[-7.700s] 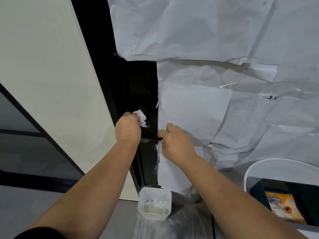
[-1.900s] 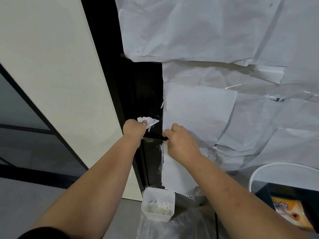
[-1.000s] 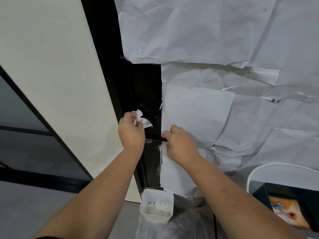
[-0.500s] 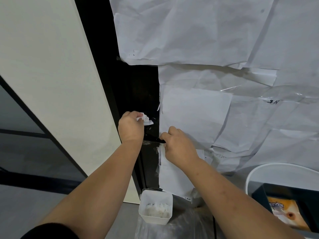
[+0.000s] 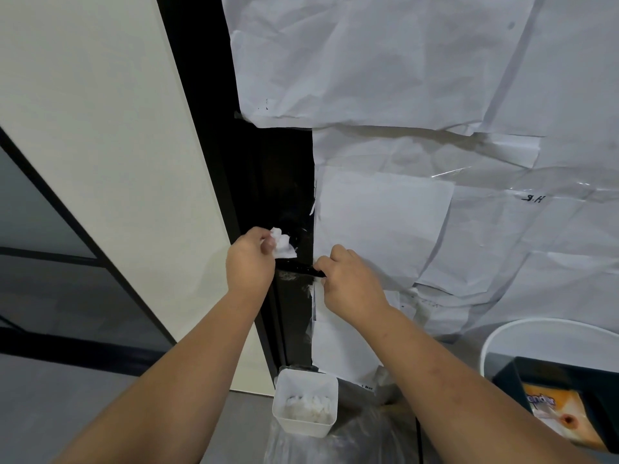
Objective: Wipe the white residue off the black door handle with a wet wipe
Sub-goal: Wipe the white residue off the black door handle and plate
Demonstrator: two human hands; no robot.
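The black door handle [image 5: 298,266] runs level between my two hands on the black door strip [image 5: 274,182]. My left hand [image 5: 249,262] pinches a crumpled white wet wipe [image 5: 283,246] against the door just above the handle's left end. My right hand [image 5: 348,279] grips the handle's right tip with thumb and fingers. White residue [image 5: 289,277] speckles the black surface right below the handle and along the paper edge.
White paper sheets [image 5: 402,95] taped over the door cover everything to the right. A cream wall panel [image 5: 117,162] stands at left. On the floor sit a small white tub [image 5: 303,406] holding white wads, clear plastic, a white bucket rim [image 5: 536,329] and a dark box [image 5: 569,396].
Over the last second my left hand has kept the wipe near the handle's base, shifting it slightly up and right. My right hand stays on the handle's tip.
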